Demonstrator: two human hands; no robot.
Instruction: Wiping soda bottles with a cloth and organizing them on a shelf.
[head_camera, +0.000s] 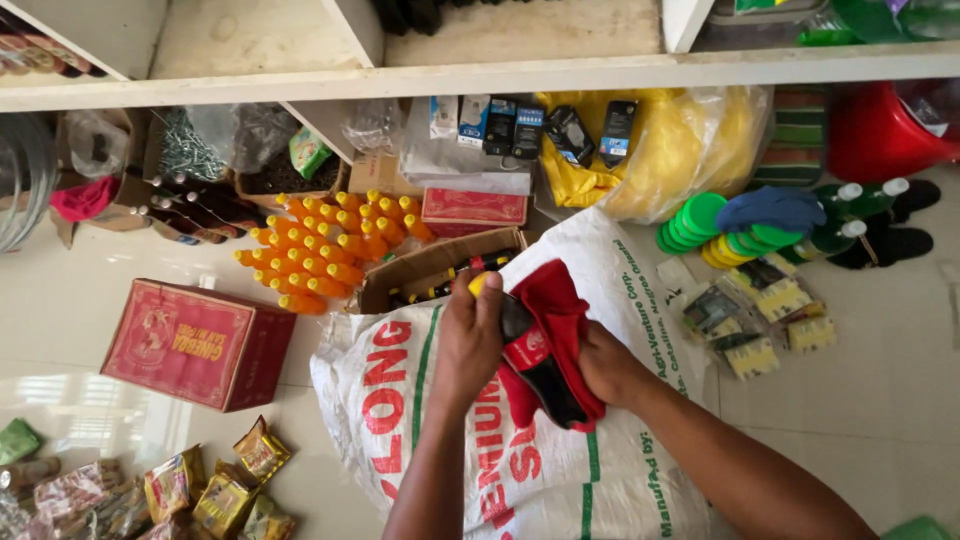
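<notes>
Two bare arms come up from the bottom of the frame to the middle. The left hand (468, 340) has its fingers curled tight around a dark bottle (535, 365) with a red label and a yellow cap. The right hand (608, 368) presses a red cloth (555, 305) against the bottle, fingers closed on the cloth. The bottle sits in the middle of the frame, tilted, cap toward the top, above a big white sack (420, 400) with red and green print.

It looks like the bottle is being wiped. The cloth covers its right side, and the left side shows. I cannot tell how clean it is yet. Just above the hands is an open cardboard box (420, 270) with more dark bottles lying inside, so more may be left to do.

Left of centre stands a bunch of orange bottles (320, 250). A red box (200, 345) sits at the left. Shiny snack packets (210, 490) lie at the lower left. Green lids (695, 220) are stacked at the upper right.
</notes>
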